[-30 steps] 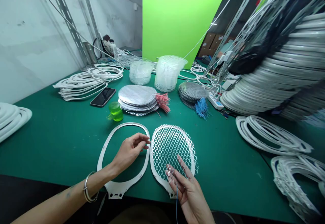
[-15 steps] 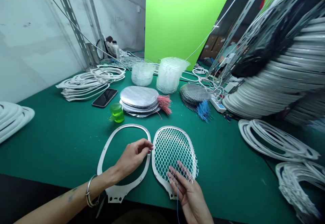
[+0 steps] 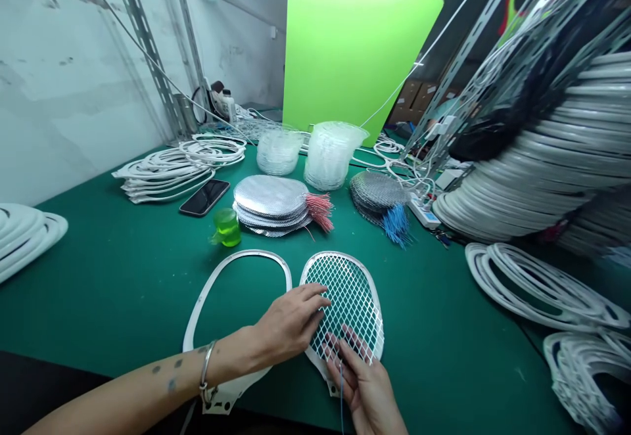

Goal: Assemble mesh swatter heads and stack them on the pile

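Left hand (image 3: 288, 326), right hand (image 3: 362, 382) on mesh (image 3: 352, 297)

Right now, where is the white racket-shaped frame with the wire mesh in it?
In the head view, the mesh frame lies on the green mat beneath the left hand and right hand, just right of the empty white frame.

From my workbench (image 3: 123, 290): a racket-shaped frame (image 3: 204, 290) lies left of a meshed frame (image 3: 350, 297), stacked mesh panels (image 3: 271, 197) behind both.
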### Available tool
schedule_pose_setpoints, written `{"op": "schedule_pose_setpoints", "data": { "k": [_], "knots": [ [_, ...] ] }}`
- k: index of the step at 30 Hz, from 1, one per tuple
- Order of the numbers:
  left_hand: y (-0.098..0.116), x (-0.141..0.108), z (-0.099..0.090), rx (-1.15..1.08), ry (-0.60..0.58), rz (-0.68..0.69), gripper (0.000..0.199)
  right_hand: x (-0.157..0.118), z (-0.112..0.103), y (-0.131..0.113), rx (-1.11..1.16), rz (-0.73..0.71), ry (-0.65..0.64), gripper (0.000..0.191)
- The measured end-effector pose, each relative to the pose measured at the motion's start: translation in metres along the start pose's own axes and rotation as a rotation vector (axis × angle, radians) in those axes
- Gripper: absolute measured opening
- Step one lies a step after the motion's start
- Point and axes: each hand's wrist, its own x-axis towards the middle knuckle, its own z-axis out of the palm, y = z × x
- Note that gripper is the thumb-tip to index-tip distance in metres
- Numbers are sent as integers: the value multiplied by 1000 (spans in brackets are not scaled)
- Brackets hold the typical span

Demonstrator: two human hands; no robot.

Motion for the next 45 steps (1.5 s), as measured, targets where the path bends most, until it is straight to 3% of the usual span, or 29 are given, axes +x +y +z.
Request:
{"op": "schedule_pose_setpoints", "data": {
  "k": [7, 13, 16, 19, 21, 24, 26, 28, 30, 33, 36, 39, 43, 45],
  "knots": [
    [-10, 9, 30, 342, -160, 22, 52, 4, 0, 1, 2, -3, 21, 78],
    [-9, 12, 29, 484, -187, 54, 53, -21, -12, -8, 1, 17, -101, 55],
    [-9, 13, 25, 501, -190, 64, 51, -44, -37, -19, -199, 88, -188, 60],
    [-11, 11, 24, 504, -226, 79, 59, -55, -59, -35, -631, 85, -228, 61],
    [-12, 10, 24, 503, -247, 78, 62, -51, -61, -47, -968, -151, -162, 55],
    [-13, 10, 27, 517, -244, 86, 59, -23, -46, -59, -1438, -794, -121, 52],
    [-14, 11, 29, 523, -223, 102, 54, 5, -32, -62, -1714, -1128, -321, 56],
    [-15, 12, 28, 507, -217, 113, 53, 31, -23, -62, -1933, -1238, -573, 63],
    [-13, 10, 23, 468, -203, 106, 52, 51, -22, -60, -2068, -1194, -703, 67],
    [-1, -4, 12, 378, -104, 128, 53, 63, -27, -59, -2121, -1115, -731, 69],
    [22, -32, 11, 277, -91, 376, 51, 61, -29, -60, -2107, -1083, -765, 66],
    [43, -58, 26, 247, -60, 562, 32, 56, -25, -65, -2094, -1013, -792, 64],
    [55, -69, 52, 182, 167, 580, 17, 53, -20, -75, -2105, -865, -883, 82],
    [56, -69, 58, 134, 206, 583, 15, 54, -19, -79, -2098, -826, -938, 91]
  ]
}}
